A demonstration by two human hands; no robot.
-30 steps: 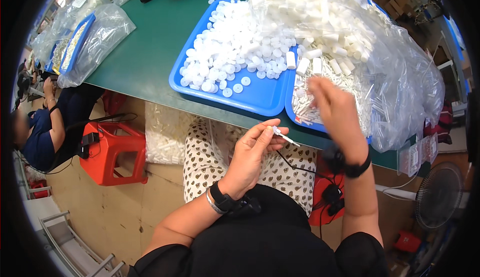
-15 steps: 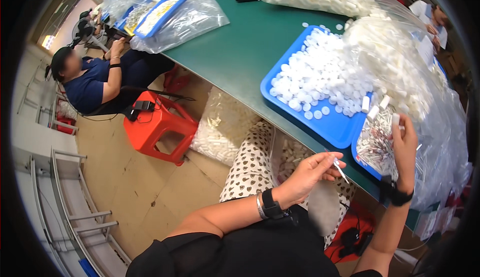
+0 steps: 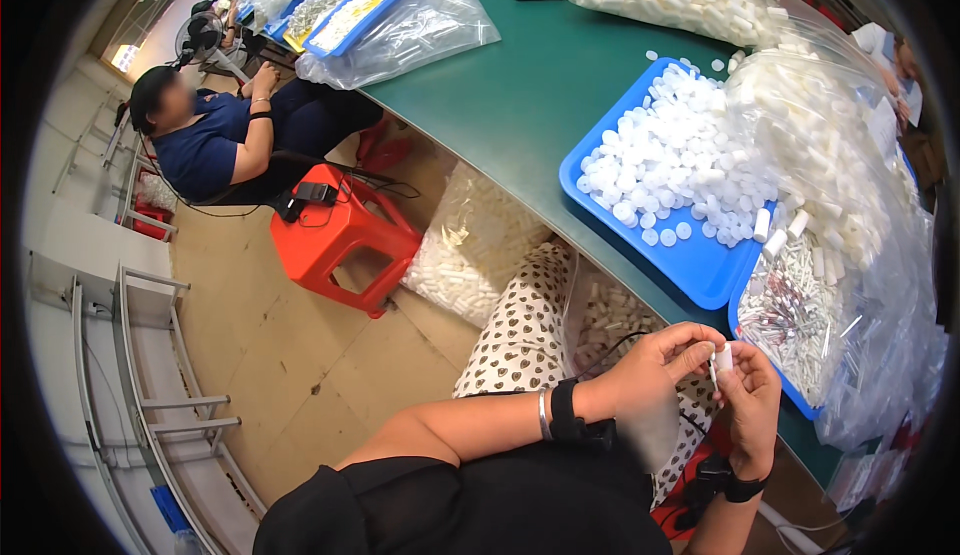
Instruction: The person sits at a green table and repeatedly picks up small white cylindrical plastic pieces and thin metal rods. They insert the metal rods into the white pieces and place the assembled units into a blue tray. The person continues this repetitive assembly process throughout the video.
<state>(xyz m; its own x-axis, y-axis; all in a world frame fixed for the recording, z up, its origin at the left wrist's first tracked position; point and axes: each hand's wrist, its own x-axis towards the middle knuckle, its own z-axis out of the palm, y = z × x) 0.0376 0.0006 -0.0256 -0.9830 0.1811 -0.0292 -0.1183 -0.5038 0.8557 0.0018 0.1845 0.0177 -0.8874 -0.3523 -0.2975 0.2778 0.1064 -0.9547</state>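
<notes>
Close together over my lap, just off the table's edge, my two hands meet fingertip to fingertip. My left hand (image 3: pixel 665 363) is closed in a pinch on a thin white stick (image 3: pixel 712 373), mostly hidden by the fingers. Pinched in my right hand (image 3: pixel 755 400) is a small white cylinder (image 3: pixel 724 357), held right beside the stick; whether the two touch I cannot tell. Nearest to the right hand lies a blue tray of thin white and reddish sticks (image 3: pixel 785 300). A larger blue tray (image 3: pixel 690 275) beside it holds a heap of white translucent discs (image 3: pixel 665 160).
Clear bags of white cylinders (image 3: pixel 815 145) lean over the trays from the right. Another bag (image 3: pixel 470 245) lies on the floor near a red stool (image 3: pixel 345 245). A co-worker in dark blue (image 3: pixel 215 140) sits at the left by the green table (image 3: pixel 520 95).
My right hand has left the stick tray with a white cylinder and come down to my left hand. The left hand has shifted slightly right. The whole view has shifted a little.
</notes>
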